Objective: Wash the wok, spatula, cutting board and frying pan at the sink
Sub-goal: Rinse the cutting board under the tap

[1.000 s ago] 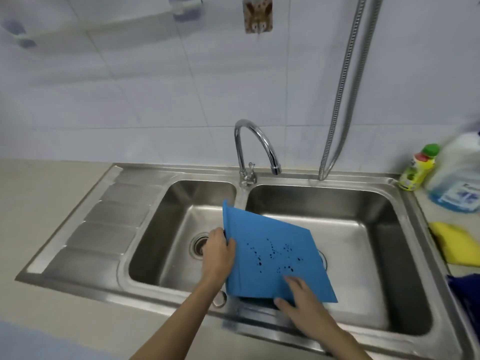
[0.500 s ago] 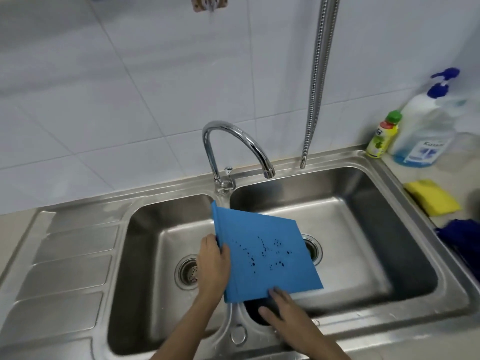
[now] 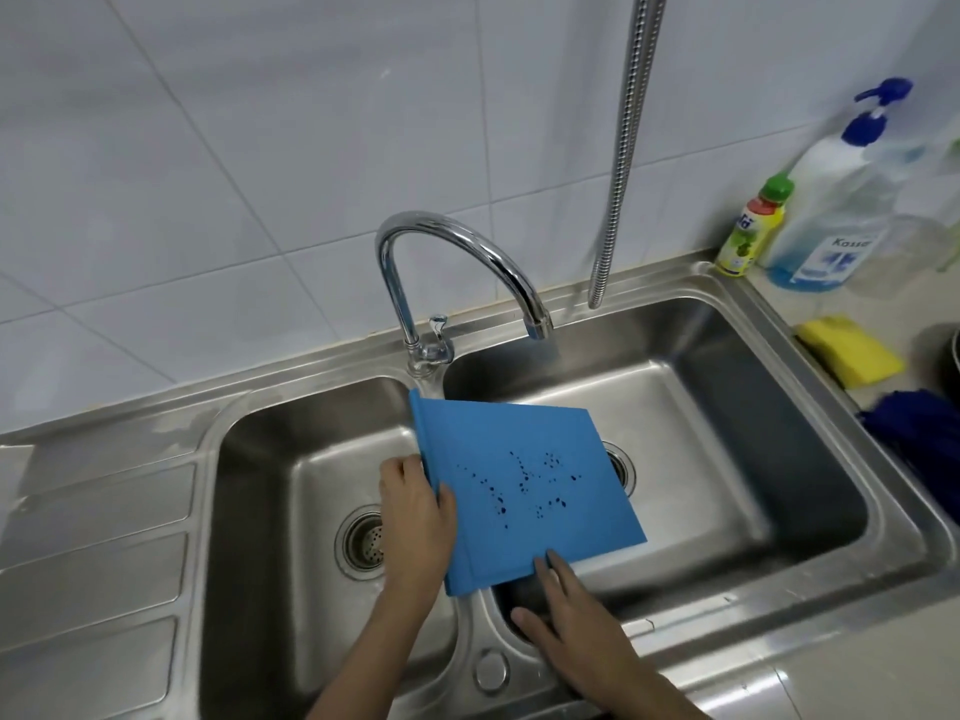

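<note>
A blue cutting board (image 3: 524, 480) with dark specks on its top is held tilted over the divider of the steel double sink (image 3: 779, 610), mostly above the right bowl. My left hand (image 3: 415, 517) grips the board's left edge, thumb on top. The straight fingers of my right hand (image 3: 576, 626) touch the board's near edge. The faucet (image 3: 467, 252) arches over the right bowl and no water shows. At the far right edge only a sliver of a dark, round rim (image 3: 955, 366) shows. I see no wok or spatula.
On the right counter stand a pump soap bottle (image 3: 831, 210) and a small green-capped bottle (image 3: 753, 226). Nearer lie a yellow sponge (image 3: 852, 350) and a blue cloth (image 3: 919, 433). A metal hose (image 3: 618, 174) hangs by the wall. The ribbed drainboard (image 3: 93, 563) lies left.
My head has turned right and come closer, so the sink looks larger. The board and both hands keep nearly the same hold over the divider.
</note>
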`<action>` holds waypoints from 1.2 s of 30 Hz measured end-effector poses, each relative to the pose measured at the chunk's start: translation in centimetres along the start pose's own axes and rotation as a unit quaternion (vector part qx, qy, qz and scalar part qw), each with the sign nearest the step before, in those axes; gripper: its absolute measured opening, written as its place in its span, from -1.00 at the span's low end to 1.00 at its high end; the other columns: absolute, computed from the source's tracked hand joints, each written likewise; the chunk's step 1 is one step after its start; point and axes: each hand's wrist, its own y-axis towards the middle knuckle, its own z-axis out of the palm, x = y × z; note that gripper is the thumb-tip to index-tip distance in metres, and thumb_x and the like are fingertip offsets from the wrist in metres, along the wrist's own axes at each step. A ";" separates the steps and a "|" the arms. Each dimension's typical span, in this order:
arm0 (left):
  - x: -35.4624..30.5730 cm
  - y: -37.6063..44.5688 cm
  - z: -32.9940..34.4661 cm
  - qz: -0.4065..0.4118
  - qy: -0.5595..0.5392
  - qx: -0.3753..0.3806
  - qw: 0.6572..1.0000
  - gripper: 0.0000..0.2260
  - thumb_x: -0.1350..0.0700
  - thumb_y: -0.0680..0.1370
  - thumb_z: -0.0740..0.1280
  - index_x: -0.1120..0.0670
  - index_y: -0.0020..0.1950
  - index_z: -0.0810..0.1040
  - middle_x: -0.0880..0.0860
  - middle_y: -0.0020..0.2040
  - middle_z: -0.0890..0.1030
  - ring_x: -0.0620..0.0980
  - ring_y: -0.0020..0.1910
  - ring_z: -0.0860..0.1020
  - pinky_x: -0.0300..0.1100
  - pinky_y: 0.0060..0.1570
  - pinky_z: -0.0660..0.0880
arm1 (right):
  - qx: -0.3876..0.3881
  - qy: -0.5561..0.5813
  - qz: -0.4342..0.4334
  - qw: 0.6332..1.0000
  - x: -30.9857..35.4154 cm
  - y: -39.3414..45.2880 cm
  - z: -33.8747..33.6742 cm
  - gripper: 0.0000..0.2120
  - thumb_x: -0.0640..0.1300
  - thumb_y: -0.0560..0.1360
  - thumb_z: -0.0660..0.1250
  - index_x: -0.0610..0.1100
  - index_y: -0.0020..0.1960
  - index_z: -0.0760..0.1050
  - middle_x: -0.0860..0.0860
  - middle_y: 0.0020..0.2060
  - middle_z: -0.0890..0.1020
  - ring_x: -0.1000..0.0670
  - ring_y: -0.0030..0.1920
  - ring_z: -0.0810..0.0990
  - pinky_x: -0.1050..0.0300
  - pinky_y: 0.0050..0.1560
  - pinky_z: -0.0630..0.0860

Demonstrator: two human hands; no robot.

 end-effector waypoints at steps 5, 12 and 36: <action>1.6 0.7 -0.5 0.213 0.067 0.001 0.975 -0.80 0.23 0.53 0.31 0.19 0.15 0.51 0.16 0.33 0.44 0.10 0.38 0.35 0.00 0.35 0.38 | -0.164 0.066 -0.035 0.984 2.6 2.3 -2.6 -0.24 0.40 0.46 -0.20 -0.06 0.43 0.26 0.04 0.37 0.34 0.07 0.31 0.38 0.17 0.30 0.36; 3.1 1.3 -1.6 0.336 0.081 0.039 0.937 -0.76 0.13 0.57 0.20 0.22 -0.03 0.63 0.12 0.08 0.62 0.00 0.27 0.46 -0.12 0.28 0.42 | -0.319 0.151 -0.186 0.917 14.9 14.2 -13.2 -0.56 -0.13 0.60 0.18 -0.21 0.44 0.22 -0.13 0.33 0.36 -0.07 0.24 0.42 0.13 0.20 0.39; 2.2 1.6 -1.2 0.345 0.169 0.058 0.922 -0.78 0.17 0.53 0.19 0.22 -0.04 0.60 0.14 0.07 0.59 0.07 0.26 0.49 -0.14 0.23 0.48 | -0.340 0.111 -0.258 0.897 14.5 18.3 -12.7 -0.89 -0.28 0.56 0.23 -0.19 0.01 0.52 -0.05 -0.19 0.60 -0.03 -0.24 0.58 0.02 -0.23 0.56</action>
